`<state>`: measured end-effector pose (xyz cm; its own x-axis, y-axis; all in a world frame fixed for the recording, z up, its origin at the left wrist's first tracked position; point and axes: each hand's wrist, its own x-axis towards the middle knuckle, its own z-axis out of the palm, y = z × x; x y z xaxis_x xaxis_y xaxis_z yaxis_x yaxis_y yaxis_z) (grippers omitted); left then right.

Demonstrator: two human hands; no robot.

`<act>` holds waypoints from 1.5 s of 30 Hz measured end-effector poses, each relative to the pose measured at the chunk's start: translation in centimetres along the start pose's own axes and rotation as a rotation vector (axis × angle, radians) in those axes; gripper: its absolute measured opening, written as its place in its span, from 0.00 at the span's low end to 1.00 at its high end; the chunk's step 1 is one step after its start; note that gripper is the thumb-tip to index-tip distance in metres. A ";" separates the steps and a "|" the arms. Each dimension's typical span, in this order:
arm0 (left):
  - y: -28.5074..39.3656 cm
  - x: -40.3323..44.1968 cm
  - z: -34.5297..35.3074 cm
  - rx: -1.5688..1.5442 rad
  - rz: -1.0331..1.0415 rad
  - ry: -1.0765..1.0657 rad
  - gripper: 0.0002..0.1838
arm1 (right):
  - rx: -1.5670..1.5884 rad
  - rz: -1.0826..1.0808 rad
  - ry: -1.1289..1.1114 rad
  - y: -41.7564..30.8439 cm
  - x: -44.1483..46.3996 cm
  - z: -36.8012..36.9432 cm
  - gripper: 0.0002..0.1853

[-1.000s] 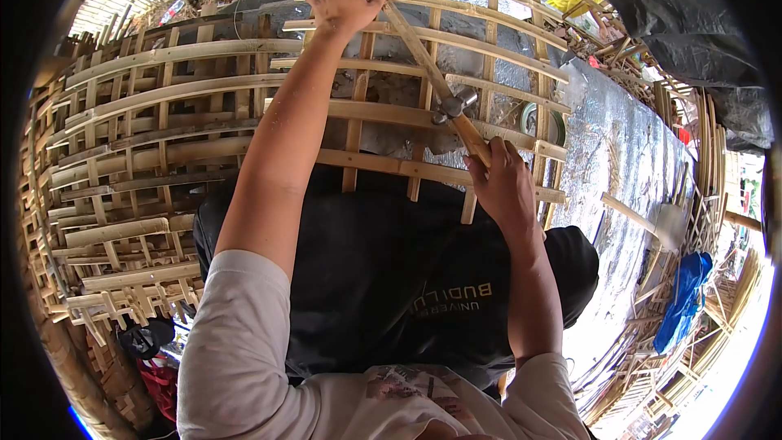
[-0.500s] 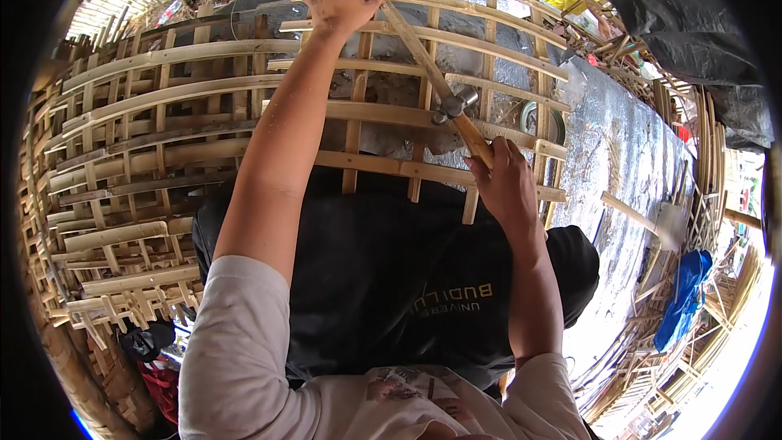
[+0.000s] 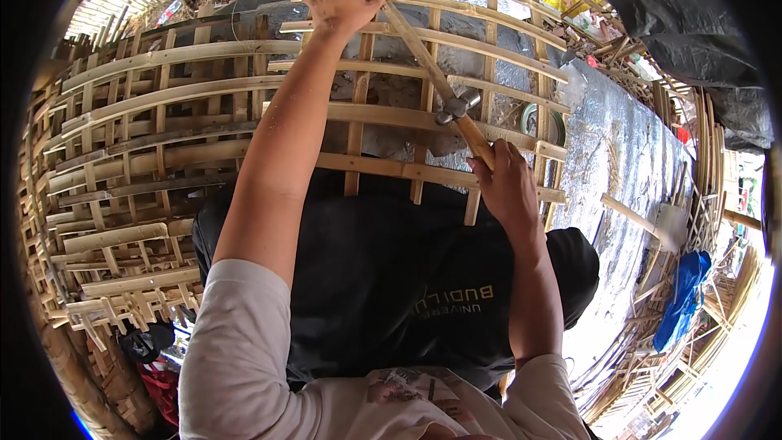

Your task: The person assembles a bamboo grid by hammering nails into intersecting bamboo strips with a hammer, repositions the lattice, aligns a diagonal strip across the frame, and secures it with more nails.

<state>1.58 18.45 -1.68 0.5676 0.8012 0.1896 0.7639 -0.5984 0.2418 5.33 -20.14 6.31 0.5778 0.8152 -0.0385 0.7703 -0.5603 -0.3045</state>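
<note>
A bamboo lattice (image 3: 399, 116) of crossed slats lies in front of me, its near edge over dark cloth on my lap. Across it runs a loose bamboo strip (image 3: 419, 53), slanting from upper left to lower right. My left hand (image 3: 338, 6) is at the strip's far end, thumb and index finger closed around it. My right hand (image 3: 509, 183) grips the wooden handle of a hammer (image 3: 472, 134) near the lattice's lower right corner. The metal hammer head rests against the strip's near end; whether the right fingers also hold the strip is hidden.
More bamboo lattice panels (image 3: 155, 147) are stacked at left. A roll of tape (image 3: 542, 121) shows through the slats. At right are a silvery sheet (image 3: 623, 143), a mallet-like tool (image 3: 643, 218) and a blue cloth (image 3: 684, 297). Black plastic (image 3: 684, 16) hangs at upper right.
The hammer head has turned and shifted very slightly to the right. Both hands stay almost where they were, and the lattice's near edge has moved only a touch.
</note>
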 end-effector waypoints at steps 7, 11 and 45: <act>-0.2 0.2 0.2 -0.027 0.013 -0.001 0.46 | 0.010 0.046 -0.040 -0.7 0.0 -0.2 0.20; -0.3 0.5 0.3 -0.090 0.040 0.042 0.45 | 0.052 0.037 -0.018 -0.2 -0.1 0.3 0.21; 0.5 -0.1 -1.1 -0.064 0.066 0.069 0.42 | 0.072 0.017 0.012 0.2 0.1 -0.2 0.22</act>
<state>1.52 18.10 -0.50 0.5922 0.7587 0.2714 0.7031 -0.6510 0.2859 5.60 -20.22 6.40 0.5946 0.8034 -0.0328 0.7388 -0.5620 -0.3720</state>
